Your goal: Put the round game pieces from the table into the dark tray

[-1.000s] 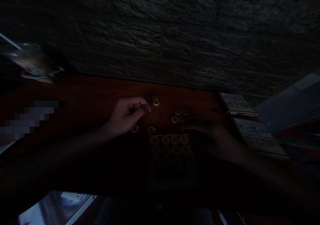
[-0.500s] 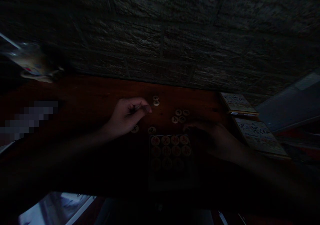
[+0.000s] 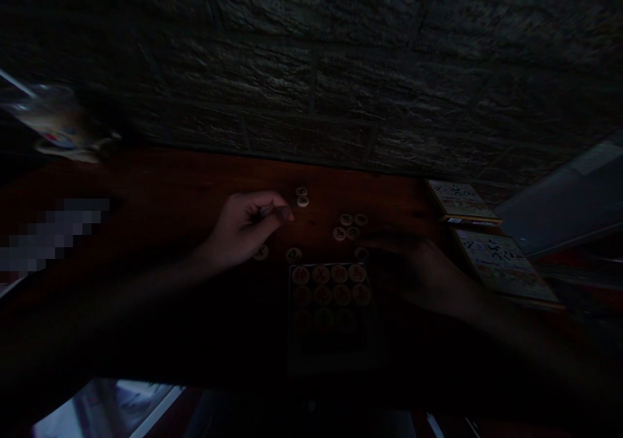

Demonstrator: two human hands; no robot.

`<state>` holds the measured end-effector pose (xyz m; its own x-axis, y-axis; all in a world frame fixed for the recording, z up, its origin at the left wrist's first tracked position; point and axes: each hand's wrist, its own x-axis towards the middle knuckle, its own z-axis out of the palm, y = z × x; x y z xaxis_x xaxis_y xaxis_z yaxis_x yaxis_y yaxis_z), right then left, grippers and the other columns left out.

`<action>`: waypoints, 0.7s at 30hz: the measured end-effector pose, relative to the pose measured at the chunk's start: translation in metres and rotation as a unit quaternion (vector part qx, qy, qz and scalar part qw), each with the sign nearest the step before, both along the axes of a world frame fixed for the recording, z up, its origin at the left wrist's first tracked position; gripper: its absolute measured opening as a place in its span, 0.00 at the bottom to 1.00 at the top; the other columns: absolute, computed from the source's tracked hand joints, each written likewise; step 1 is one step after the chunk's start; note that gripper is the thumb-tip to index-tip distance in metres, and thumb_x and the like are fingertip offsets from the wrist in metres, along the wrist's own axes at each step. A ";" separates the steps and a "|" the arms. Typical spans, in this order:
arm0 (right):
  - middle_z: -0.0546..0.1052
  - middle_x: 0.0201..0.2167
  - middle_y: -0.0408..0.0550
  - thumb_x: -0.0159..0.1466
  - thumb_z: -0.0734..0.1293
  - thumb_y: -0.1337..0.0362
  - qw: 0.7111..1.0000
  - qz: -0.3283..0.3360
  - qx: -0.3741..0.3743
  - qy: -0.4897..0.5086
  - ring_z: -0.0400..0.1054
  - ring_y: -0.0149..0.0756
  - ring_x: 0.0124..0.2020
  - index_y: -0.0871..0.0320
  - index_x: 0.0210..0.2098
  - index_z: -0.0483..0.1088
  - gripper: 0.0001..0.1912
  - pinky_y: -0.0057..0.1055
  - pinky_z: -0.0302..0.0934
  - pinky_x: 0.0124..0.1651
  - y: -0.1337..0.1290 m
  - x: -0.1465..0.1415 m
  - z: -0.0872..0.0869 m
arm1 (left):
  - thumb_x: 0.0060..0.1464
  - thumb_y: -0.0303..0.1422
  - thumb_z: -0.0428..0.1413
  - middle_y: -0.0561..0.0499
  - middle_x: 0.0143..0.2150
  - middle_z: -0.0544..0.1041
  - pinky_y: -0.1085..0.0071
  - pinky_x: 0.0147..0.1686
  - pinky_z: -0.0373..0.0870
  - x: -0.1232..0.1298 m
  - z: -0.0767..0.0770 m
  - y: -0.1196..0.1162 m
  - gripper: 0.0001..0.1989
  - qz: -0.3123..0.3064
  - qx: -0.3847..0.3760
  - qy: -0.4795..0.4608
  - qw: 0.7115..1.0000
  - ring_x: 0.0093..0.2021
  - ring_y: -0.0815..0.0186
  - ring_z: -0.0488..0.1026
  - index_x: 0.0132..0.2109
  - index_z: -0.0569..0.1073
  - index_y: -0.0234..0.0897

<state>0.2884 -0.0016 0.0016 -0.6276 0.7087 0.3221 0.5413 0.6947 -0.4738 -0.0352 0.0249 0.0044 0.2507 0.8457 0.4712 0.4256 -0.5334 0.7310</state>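
Several round pieces with red characters (image 3: 322, 274) lie in rows inside a dark box (image 3: 335, 353). Left of the box, my left hand (image 3: 250, 224) hovers with thumb and forefinger pinched; whatever they hold, if anything, is too small and dark to tell. Beneath its wrist a disc (image 3: 261, 252) is partly covered, and another disc (image 3: 293, 254) lies at the box's back left corner. My right hand (image 3: 413, 259) is on the right in deep shadow, its fingertips by a single disc (image 3: 361, 253). Behind are a cluster of discs (image 3: 346, 219) and two more discs (image 3: 302, 201).
Two flat patterned boxes (image 3: 462, 199) (image 3: 506, 263) lie on the wooden table (image 3: 195, 172) at the right. A plastic cup with a straw (image 3: 61, 120) stands at the far left. A stone-block wall (image 3: 292, 68) rises behind the table.
The single disc by my right fingertips now shows, where before it was hidden; those fingertips have shifted slightly right. My left hand keeps its pinched shape. The whole view has shifted slightly.
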 end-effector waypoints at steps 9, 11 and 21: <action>0.83 0.53 0.53 0.66 0.70 0.73 1.000 0.012 0.001 -0.001 0.81 0.41 0.52 0.56 0.55 0.79 0.19 0.34 0.76 0.53 0.000 0.002 -0.001 | 0.61 0.32 0.57 0.55 0.23 0.75 0.74 0.25 0.62 0.000 0.000 0.000 0.11 0.006 0.009 0.002 1.000 0.23 0.70 0.69 0.31 0.80 0.36; 0.83 0.54 0.53 0.66 0.70 0.72 1.000 0.013 0.001 -0.002 0.80 0.42 0.53 0.56 0.54 0.79 0.18 0.35 0.76 0.54 0.000 0.002 -0.001 | 0.61 0.32 0.57 0.55 0.23 0.75 0.74 0.24 0.61 0.000 0.000 0.000 0.11 0.006 0.009 0.003 1.000 0.23 0.70 0.69 0.31 0.80 0.37; 0.82 0.56 0.53 0.68 0.69 0.71 1.000 0.011 0.003 -0.007 0.80 0.43 0.54 0.55 0.54 0.79 0.16 0.37 0.76 0.54 0.001 0.003 -0.005 | 0.60 0.30 0.57 0.57 0.21 0.73 0.75 0.22 0.58 0.001 -0.001 -0.001 0.10 0.003 0.008 -0.003 1.000 0.21 0.72 0.67 0.31 0.80 0.37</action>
